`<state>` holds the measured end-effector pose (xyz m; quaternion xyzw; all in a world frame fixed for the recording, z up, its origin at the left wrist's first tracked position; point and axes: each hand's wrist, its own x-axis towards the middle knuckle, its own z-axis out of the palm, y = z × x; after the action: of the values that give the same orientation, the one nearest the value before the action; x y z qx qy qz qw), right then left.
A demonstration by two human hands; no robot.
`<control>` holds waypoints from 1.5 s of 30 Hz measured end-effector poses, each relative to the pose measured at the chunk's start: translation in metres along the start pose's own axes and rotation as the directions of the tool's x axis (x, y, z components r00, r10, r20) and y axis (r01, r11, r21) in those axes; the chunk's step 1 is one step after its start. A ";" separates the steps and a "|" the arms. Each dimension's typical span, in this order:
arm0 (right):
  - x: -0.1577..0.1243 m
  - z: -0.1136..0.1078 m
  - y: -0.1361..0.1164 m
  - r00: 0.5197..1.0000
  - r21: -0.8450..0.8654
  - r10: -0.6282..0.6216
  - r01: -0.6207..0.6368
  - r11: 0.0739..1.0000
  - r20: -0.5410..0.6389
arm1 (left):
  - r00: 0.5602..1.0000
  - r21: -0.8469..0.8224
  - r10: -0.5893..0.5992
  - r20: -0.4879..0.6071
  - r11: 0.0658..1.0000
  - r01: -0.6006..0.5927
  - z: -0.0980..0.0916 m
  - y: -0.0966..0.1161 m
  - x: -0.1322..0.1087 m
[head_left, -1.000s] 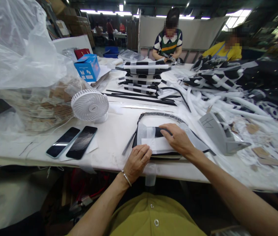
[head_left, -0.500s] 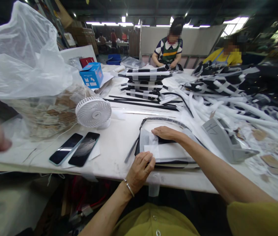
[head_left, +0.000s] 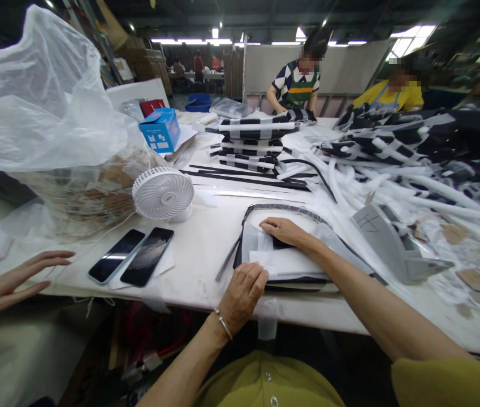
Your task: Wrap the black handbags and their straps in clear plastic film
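Observation:
In front of me on the table lies a flat black bag-like piece (head_left: 322,285) with white and translucent sheeting (head_left: 293,261) over it and a dark strap arching along its far side. My left hand (head_left: 246,294), with a bracelet at the wrist, is closed at the near left edge, its curled fingers on the sheeting. Whatever lies under those fingertips is hidden. Across the upper part of the piece rests my right hand (head_left: 284,230), fingers stretched out together to the left and touching a pale strip.
Two phones (head_left: 132,260) and a white fan (head_left: 164,195) are on the left, beside another person's hand (head_left: 14,282). Wrapped black bundles (head_left: 256,129) are stacked beyond. A grey tape dispenser (head_left: 386,240) and white tubes (head_left: 392,175) lie right. Two people work opposite.
Another person's hand at the left, blurred before, is now lower and reaches over the table edge with fingers stretched. My hands stay almost where they were.

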<state>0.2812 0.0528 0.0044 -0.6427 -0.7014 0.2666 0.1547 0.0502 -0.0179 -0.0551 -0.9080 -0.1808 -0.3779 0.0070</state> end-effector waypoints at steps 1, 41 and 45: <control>0.000 0.001 0.002 1.000 0.014 -0.011 0.011 1.000 0.012 | 1.000 0.000 0.000 0.004 1.000 0.000 0.000 0.000 0.000; -0.089 0.040 -0.027 0.865 -0.298 -0.416 0.333 0.894 -0.281 | 0.999 0.027 0.051 -0.015 0.998 -0.050 -0.001 -0.001 0.001; -0.087 0.041 -0.025 0.857 -0.295 -0.428 0.346 0.891 -0.288 | 0.999 0.027 0.048 -0.008 0.998 -0.048 -0.003 0.000 0.003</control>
<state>0.2481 -0.0407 -0.0036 -0.5376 -0.8049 0.0290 0.2495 0.0501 -0.0176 -0.0514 -0.9103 -0.1637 -0.3791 0.0289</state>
